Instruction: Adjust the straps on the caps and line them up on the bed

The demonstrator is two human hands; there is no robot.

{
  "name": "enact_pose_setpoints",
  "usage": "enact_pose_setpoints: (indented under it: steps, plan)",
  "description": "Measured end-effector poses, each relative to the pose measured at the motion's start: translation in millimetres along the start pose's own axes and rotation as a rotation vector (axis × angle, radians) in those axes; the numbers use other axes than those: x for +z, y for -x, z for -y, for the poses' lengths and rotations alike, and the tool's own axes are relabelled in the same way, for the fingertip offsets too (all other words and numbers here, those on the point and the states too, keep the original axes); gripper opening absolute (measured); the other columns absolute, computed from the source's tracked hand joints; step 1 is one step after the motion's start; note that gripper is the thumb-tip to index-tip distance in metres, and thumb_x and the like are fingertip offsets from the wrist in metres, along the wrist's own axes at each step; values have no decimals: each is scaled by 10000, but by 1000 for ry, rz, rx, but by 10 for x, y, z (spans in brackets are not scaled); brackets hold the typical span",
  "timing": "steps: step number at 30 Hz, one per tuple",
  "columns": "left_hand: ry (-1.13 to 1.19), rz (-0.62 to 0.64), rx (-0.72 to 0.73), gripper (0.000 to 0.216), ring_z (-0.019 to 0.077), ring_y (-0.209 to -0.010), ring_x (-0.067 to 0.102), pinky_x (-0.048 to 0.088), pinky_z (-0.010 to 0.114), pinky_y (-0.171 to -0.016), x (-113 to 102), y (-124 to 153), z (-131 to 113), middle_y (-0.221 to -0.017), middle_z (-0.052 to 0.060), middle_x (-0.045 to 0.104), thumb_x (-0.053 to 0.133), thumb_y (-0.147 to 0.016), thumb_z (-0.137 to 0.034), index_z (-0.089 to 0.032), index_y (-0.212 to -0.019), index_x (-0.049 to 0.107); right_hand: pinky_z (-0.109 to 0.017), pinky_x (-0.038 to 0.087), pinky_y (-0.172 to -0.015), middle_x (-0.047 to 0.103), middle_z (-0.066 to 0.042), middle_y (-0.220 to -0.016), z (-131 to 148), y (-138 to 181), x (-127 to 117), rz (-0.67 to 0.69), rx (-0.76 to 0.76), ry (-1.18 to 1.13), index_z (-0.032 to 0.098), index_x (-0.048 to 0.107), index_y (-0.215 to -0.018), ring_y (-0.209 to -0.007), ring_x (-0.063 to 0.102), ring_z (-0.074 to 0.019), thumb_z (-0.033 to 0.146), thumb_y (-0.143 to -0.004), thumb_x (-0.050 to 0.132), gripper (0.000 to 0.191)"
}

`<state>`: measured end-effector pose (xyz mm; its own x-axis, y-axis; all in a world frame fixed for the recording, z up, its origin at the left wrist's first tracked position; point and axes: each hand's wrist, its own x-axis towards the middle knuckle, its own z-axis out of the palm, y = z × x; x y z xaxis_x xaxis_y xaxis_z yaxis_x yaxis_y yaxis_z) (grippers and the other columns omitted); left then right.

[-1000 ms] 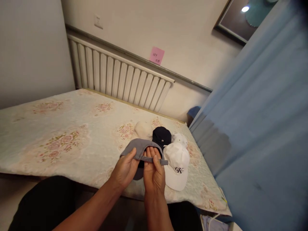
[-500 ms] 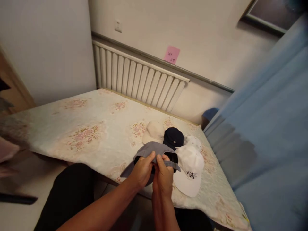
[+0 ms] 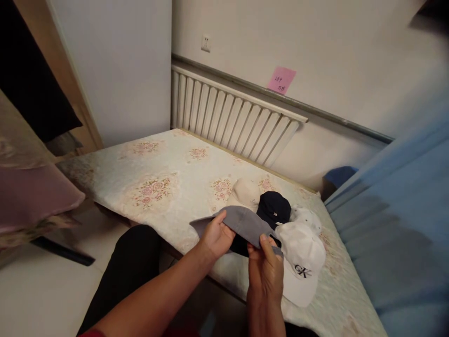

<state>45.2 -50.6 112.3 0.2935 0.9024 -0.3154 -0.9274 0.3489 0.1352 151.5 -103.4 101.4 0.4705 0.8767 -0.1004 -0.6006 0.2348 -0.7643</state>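
Note:
A grey baseball cap (image 3: 245,225) is held between both hands above the near edge of the bed, its brim pointing left. My left hand (image 3: 218,235) grips the cap's lower rim near the brim, thumb on the outside. At the back end, by the strap, my right hand (image 3: 267,262) pinches the rim. Just beyond lie a beige cap (image 3: 244,192) and a dark navy cap (image 3: 274,208). To the right rests a white cap (image 3: 301,252) with black letters on its front, and another white cap (image 3: 308,217) lies partly hidden behind it.
The bed or table has a floral cover (image 3: 154,192). A radiator (image 3: 231,112) stands along its far side, under a pink note (image 3: 281,79). A blue curtain (image 3: 410,224) hangs at right. A pink-covered chair (image 3: 38,196) is at left.
My hands have moved apart along the grey cap's rim, the left one toward the brim. The cap now looks flatter. The view has swung left, so everything sits further right.

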Motion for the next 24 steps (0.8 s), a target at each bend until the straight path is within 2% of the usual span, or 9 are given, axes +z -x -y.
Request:
enact_pose_setpoints:
  steps: [4,7,11,14,16,20,24]
  plan:
    - [12,-21,25,284,154,-841,691,511,270,-880,11,-34,-78,-897,101,732,409,-933,-141,-55,-1119,606,-340,512,-813,692,-12,-946,-8,-45,-1,43,5,-67,185,618,-964,-891,645,-154,196,-718,696,259]
    - [-21,-4,54,339,162,-902,690,509,290,-914,9,-34,-41,-991,108,728,409,-913,-76,-74,-1217,560,-435,465,-943,688,-11,-1046,-38,-49,43,54,-40,-171,223,601,-1036,-992,634,-174,212,-744,669,300]
    - [-86,40,59,399,181,-950,685,490,329,-964,9,8,53,-1041,113,722,415,-901,-57,-87,-1287,510,-492,412,-1016,677,-32,-1136,-119,22,125,114,-50,-230,246,605,-1077,-1067,617,-197,296,-802,622,280]
    - [-132,44,-19,398,212,-967,682,491,362,-965,15,54,115,-1047,137,718,409,-911,-92,-60,-1298,497,-494,371,-1060,684,-42,-1133,-192,75,181,165,-31,-208,234,608,-1112,-1074,619,-203,333,-810,614,318]
    - [-151,57,-66,395,229,-970,682,495,373,-960,17,77,143,-1032,150,720,413,-912,-106,-39,-1292,499,-478,356,-1078,685,-46,-1135,-228,78,202,144,-27,-191,223,607,-1131,-1080,618,-198,354,-822,598,336]
    - [-139,55,-46,372,212,-962,686,504,345,-950,2,73,148,-961,132,735,383,-917,-84,-39,-1259,522,-483,378,-1063,675,-42,-1162,-248,29,185,85,-26,-191,245,593,-1163,-1097,613,-195,382,-846,557,346]
    - [-70,38,-27,318,166,-879,704,531,300,-907,-39,5,74,-897,99,744,368,-943,-114,-61,-1193,558,-474,372,-1072,680,-29,-1158,-211,-15,112,122,-2,-268,255,614,-1120,-1096,619,-184,349,-860,550,284]
